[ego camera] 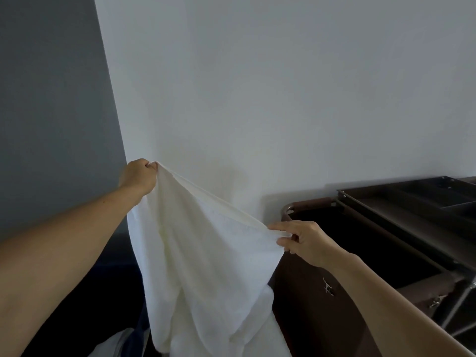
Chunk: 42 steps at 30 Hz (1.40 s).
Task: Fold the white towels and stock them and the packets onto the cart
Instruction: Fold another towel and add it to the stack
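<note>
A white towel (206, 266) hangs in the air in front of me, stretched along its top edge. My left hand (139, 177) grips one upper corner, raised high at the left. My right hand (304, 240) pinches the other end of the top edge, lower and to the right. The rest of the towel drapes down in loose folds past the bottom of the view. The dark brown cart (401, 217) stands at the right, just behind my right hand. No packets are in sight.
A white wall (257, 86) fills the background, with a grey wall (51, 99) at the left. The cart has a dark linen bag (309, 305) at its near end and a compartmented top tray (438, 191). More white fabric (113, 343) lies at the bottom left.
</note>
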Each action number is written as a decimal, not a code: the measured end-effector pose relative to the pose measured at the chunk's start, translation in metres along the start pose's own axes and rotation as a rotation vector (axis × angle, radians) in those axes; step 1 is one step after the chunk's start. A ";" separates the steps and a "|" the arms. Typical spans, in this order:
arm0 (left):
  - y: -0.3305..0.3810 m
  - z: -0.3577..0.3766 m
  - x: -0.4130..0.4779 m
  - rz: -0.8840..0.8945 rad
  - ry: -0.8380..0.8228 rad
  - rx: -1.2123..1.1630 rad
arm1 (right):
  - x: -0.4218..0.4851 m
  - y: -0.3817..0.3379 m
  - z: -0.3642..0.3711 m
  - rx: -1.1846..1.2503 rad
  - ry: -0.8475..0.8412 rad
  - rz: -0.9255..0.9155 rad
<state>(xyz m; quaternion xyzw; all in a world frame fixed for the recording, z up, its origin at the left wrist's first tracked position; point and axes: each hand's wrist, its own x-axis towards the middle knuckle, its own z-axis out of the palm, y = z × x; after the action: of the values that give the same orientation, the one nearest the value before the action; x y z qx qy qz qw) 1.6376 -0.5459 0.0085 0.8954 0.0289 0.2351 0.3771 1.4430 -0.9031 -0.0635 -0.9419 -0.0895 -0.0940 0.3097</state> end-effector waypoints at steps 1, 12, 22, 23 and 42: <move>0.000 0.000 -0.001 -0.001 0.004 0.002 | 0.000 0.001 0.000 -0.031 -0.006 -0.020; 0.003 0.001 0.001 0.006 -0.024 -0.007 | -0.001 0.016 0.002 -0.022 0.103 0.081; 0.005 0.004 0.002 0.015 -0.102 -0.006 | -0.001 0.022 -0.014 0.412 0.419 0.272; 0.006 0.004 0.001 0.005 -0.119 -0.014 | 0.000 0.023 -0.016 0.499 0.423 0.289; 0.087 0.078 -0.120 -0.110 -0.441 -0.347 | 0.058 -0.052 0.018 0.419 0.420 0.401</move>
<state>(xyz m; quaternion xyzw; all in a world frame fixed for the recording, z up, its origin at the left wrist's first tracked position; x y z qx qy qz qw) 1.5543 -0.6872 -0.0265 0.8441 -0.0459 0.0151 0.5340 1.4894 -0.8451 -0.0350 -0.8168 0.1454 -0.2027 0.5203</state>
